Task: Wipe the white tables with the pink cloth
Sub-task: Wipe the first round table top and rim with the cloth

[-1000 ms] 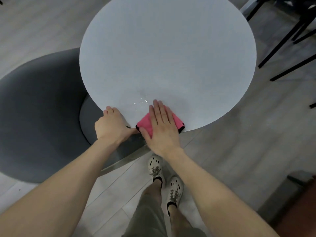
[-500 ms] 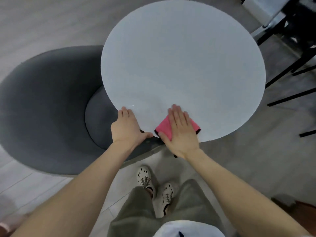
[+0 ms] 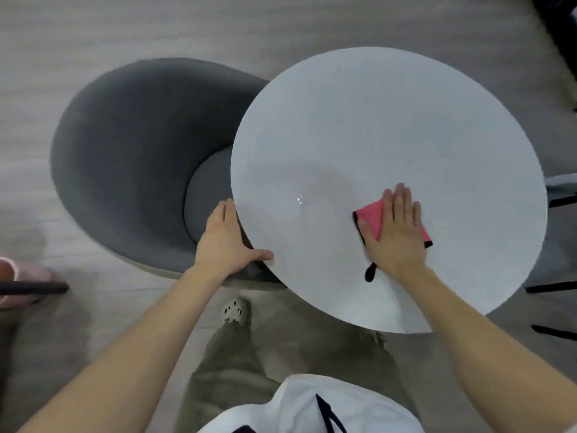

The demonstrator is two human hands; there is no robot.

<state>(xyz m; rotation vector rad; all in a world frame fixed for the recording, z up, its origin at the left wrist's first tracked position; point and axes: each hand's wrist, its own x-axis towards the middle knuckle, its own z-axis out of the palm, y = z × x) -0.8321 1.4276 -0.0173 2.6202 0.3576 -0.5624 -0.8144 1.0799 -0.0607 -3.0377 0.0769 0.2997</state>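
Seen from above, one round white surface (image 3: 374,120) fills the middle and right of the view. One pink cloth (image 3: 371,218) lies on its near-right part, well in from the rim. The right hand (image 3: 396,232) rests flat on top of the cloth, fingers straight and close together and pointing away from the person, pressing it down. The cloth shows at both sides of the palm, so its long axis seems to run crosswise under the hand, from upper left to lower right. A black loop (image 3: 370,273) trails from it toward the person. The left hand (image 3: 224,242) holds the near-left rim, thumb lying on top and fingers along the edge; whether they curl underneath cannot be seen. A small cluster of water droplets (image 3: 298,198) glints on the surface to the left of the cloth, between the two hands. The right hand is the one placed to sweep the cloth left toward the droplets, while the left hand likely steadies the rim. The far half of the surface lies beyond the fingertips. One grey chair (image 3: 131,157) sits partly tucked under the left side. One pale shoe (image 3: 234,310) shows on the floor below.
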